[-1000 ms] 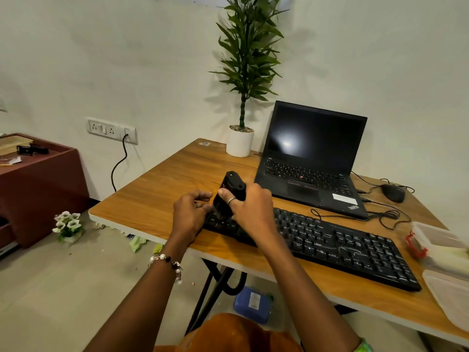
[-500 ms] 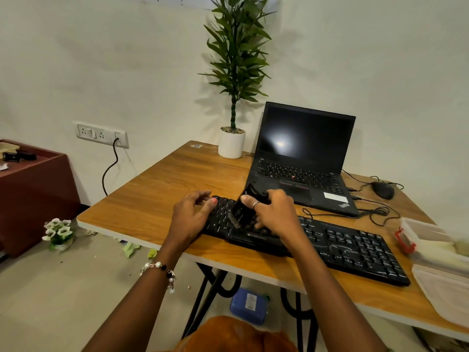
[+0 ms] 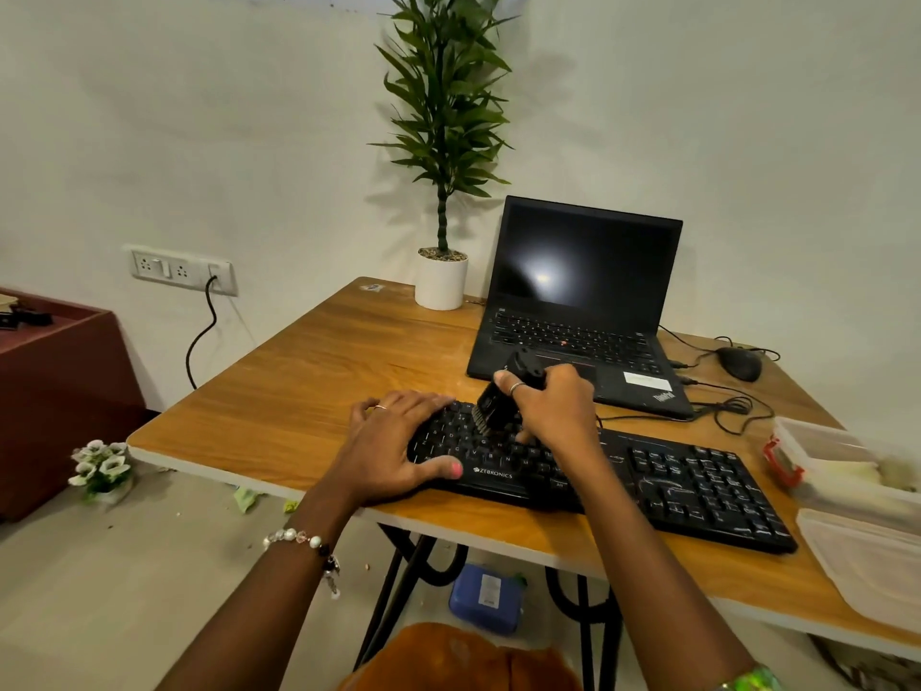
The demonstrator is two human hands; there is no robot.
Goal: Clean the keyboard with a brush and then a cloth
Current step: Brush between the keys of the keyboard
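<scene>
A black Zebronics keyboard (image 3: 697, 486) lies along the front of the wooden table (image 3: 309, 391). My right hand (image 3: 553, 406) grips a black brush (image 3: 498, 403), bristles down on the keys left of the keyboard's middle. My left hand (image 3: 393, 441) rests on the keyboard's left end, fingers spread over the keys and thumb against its front edge. No cloth is identifiable in view.
An open black laptop (image 3: 578, 311) stands behind the keyboard, a potted plant (image 3: 441, 279) to its left. A mouse (image 3: 740, 364) and loose cables lie at the right back. Clear plastic containers (image 3: 842, 471) and a lid (image 3: 867, 556) sit at the right edge.
My right hand has carried the brush rightward along the keys, from the keyboard's left end toward its middle. My left hand has moved from the brush onto the keyboard's left end.
</scene>
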